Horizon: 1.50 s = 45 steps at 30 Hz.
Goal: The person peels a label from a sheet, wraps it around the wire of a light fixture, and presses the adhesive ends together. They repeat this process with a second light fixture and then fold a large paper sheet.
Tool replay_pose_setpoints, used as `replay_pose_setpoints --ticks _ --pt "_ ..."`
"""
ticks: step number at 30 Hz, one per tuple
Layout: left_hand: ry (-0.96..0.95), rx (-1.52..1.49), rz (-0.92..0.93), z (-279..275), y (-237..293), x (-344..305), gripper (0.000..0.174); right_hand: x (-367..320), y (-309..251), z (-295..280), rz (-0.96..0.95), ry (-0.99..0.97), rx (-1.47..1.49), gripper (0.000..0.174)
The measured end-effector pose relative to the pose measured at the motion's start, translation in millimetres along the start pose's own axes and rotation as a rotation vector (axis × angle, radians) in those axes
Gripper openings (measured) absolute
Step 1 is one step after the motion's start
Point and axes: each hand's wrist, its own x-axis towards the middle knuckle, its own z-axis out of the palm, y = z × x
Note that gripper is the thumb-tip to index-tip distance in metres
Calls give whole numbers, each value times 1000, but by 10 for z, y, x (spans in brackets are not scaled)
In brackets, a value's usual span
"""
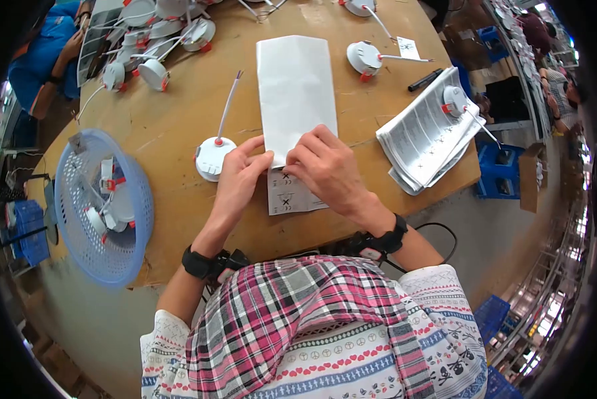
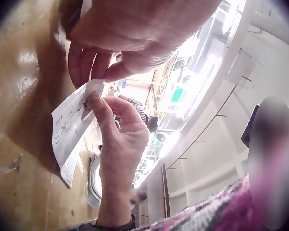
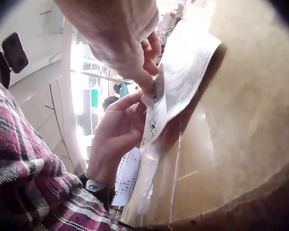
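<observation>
A long white paper sheet (image 1: 297, 93) lies folded on the table, its near end printed with small black symbols (image 1: 286, 201). My left hand (image 1: 240, 174) pinches the sheet's left edge near the fold, thumb on top. From the right, my right hand (image 1: 328, 169) pinches the paper at the same fold with curled fingers. Both wrist views show the printed part (image 2: 70, 125) tilted up between the two hands. Just left of my left hand sits a round white downlight (image 1: 212, 158) with red clips and a cable pointing away.
A blue plastic basket (image 1: 65, 199) holding downlights stands at the left. More downlights (image 1: 155, 73) are heaped at the back left. Printed sheets (image 1: 411, 143) lie stacked on the right with a downlight (image 1: 454, 100) on top. A black marker (image 1: 425, 80) and another downlight (image 1: 363, 57) are behind them.
</observation>
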Motion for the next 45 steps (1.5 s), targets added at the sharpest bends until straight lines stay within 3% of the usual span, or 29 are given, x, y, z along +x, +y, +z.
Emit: replay_pose_setpoints --ticks 6,8,11,14,16,18,21,23,25,26,27,30,31,34,38,40,43,45 --pt "33 -55 -2 -2 -38 25 41 -15 6 -13 -53 9 54 18" --pt "76 76 0 -19 -57 43 41 -44 27 -22 -94 43 111 18" --pt "138 277 62 -4 -96 35 43 -74 84 -151 -7 79 353 18" --pt "194 389 137 59 -95 18 46 -131 129 -387 264 240 841 18" --pt "217 464 138 93 -35 -9 47 -120 323 -564 136 439 1030 21" --pt "229 592 170 136 -77 2 49 -112 350 -804 288 789 1209 22" --pt "178 807 162 252 -80 -40 51 -126 656 -1088 108 692 1227 19" --pt "119 938 124 301 -26 -119 57 -96 606 -1070 242 661 1095 17" --pt "172 867 271 258 86 -182 61 -75 492 -994 402 585 946 10" --pt "196 830 342 228 150 -213 62 -53 409 -922 495 521 868 5" --pt "127 613 275 201 240 -219 59 -6 343 -835 507 439 771 3" --pt "58 216 279 189 293 -179 62 177 37 -629 444 249 667 9" --pt "41 167 298 210 320 -166 46 224 -21 -594 384 188 618 10" --pt "-62 3 212 196 390 -155 33 322 -170 -550 311 66 592 12" --pt "23 -117 217 169 366 -176 24 339 -131 -484 336 157 640 21" --pt "60 -184 212 91 362 -177 22 275 -45 -460 382 52 728 21" --pt "41 -121 168 3 335 -152 32 226 -16 -480 516 -66 793 18" --pt "214 188 290 -12 313 -177 47 210 -3 -491 600 -76 787 17"
